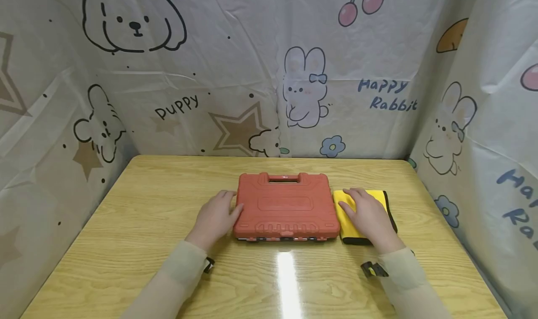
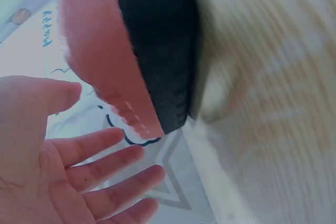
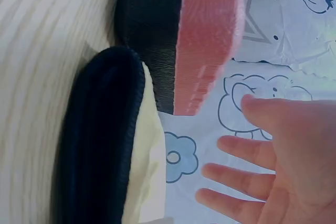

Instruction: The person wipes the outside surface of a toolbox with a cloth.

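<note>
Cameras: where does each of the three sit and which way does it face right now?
Head: worn high, looking forward and down at the table; both forearms, left hand by the red case, right hand over the yellow cloth.
Left wrist: low beside the case's edge; open palm and fingers show.
Right wrist: low, facing cloth and case; fingers spread.
Shared: both wrist views show the red case.

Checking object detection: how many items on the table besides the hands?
2: a closed red tool case mid-table by the left hand, and a folded yellow cloth touching its right side, under the right hand.
</note>
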The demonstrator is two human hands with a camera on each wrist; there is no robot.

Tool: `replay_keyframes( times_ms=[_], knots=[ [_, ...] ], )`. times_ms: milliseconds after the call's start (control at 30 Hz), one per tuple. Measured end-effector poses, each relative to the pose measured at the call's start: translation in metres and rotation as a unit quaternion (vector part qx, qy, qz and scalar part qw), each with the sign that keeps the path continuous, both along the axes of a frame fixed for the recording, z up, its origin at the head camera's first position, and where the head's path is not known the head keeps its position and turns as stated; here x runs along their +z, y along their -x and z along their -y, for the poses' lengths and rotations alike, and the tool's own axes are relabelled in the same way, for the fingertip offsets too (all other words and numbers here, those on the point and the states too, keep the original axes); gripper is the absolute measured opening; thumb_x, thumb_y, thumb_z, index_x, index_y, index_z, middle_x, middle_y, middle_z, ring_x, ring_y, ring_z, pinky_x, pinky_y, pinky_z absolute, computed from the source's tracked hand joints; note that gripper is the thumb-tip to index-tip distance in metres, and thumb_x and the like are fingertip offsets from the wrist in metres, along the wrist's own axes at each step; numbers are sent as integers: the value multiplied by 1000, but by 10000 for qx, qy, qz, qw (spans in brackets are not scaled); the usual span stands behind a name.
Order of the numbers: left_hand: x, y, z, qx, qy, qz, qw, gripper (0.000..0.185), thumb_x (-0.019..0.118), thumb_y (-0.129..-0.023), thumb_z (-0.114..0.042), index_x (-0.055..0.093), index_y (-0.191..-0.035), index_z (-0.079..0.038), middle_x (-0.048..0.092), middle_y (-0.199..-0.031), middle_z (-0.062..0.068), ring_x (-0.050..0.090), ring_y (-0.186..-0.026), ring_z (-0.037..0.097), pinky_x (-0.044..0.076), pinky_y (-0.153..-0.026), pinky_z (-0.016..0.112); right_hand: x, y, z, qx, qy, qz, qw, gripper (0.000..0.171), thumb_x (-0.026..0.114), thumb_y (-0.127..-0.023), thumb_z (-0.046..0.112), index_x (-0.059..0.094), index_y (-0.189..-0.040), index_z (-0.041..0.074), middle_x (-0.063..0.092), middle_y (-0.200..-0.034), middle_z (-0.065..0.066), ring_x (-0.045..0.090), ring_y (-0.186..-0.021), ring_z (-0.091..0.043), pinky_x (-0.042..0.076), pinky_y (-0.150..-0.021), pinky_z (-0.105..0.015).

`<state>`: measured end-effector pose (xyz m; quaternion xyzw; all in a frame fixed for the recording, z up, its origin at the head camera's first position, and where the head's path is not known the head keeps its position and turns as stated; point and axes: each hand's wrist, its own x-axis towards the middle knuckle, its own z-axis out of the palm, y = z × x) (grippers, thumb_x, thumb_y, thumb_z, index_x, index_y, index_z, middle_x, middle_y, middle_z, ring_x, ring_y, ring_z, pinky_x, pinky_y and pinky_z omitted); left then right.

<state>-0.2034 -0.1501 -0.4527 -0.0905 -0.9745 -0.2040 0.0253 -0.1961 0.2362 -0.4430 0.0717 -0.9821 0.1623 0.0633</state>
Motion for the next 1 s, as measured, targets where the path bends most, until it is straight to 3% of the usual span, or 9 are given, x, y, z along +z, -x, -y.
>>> replay_keyframes(
  times_ms=[300, 467, 733, 1000],
  knots=[
    [-1, -6, -5, 274, -1023, 544, 9929, 54, 57, -106, -35, 51, -147, 0, 55, -147, 22, 55, -136, 39, 46, -112, 56, 0, -16, -6, 364, -225, 88, 9990, 45, 67, -101, 29, 63, -138, 4, 62, -137, -26, 60, -124, -46, 49, -103, -62],
    [-4, -5, -7, 462, -1571, 837, 9829, 59, 55, -107, -34, 43, -153, 1, 48, -153, 25, 55, -134, 41, 47, -110, 57, -4, -25, -9, 613, -417, 217, 9970, 48, 71, -98, 30, 63, -138, 3, 60, -139, -26, 61, -124, -46, 50, -101, -62],
    [-10, -4, -12, 628, -2297, 962, 9665, 60, 54, -108, -28, 36, -154, 7, 45, -151, 31, 61, -124, 42, 56, -98, 52, -16, -32, -10, 835, -612, 587, 9929, 61, 77, -93, 36, 60, -142, 5, 53, -149, -26, 56, -131, -48, 48, -103, -64],
    [-17, 1, -15, 693, -2947, 1178, 9458, 59, 49, -110, -24, 31, -155, 9, 38, -156, 33, 51, -138, 46, 48, -109, 55, -24, -33, -10, 939, -527, 799, 9910, 81, 84, -85, 41, 51, -151, 6, 43, -157, -26, 48, -137, -51, 47, -104, -66]
  ],
)
